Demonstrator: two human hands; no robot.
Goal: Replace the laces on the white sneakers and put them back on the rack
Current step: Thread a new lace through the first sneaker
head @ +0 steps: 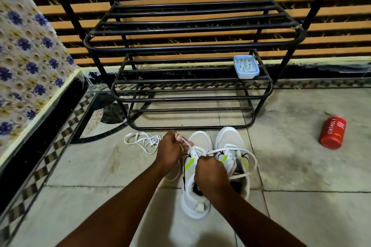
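Observation:
Two white sneakers with green and black marks stand side by side on the tiled floor before a black metal shoe rack (192, 98). The left sneaker (197, 206) lies under both hands. My left hand (168, 150) pinches one end of its white lace (195, 149) above the toe area. My right hand (208, 172) grips the lace over the tongue. The right sneaker (230, 138) has a lace trailing loosely over its side. A loose white lace (142, 140) lies in a heap on the floor left of my left hand.
A pale blue plastic box (246, 66) sits on the rack's middle shelf at right. A red can (332, 132) lies on the floor at right. A flower-patterned cloth-covered ledge (30, 66) runs along the left. A striped wall stands behind the rack.

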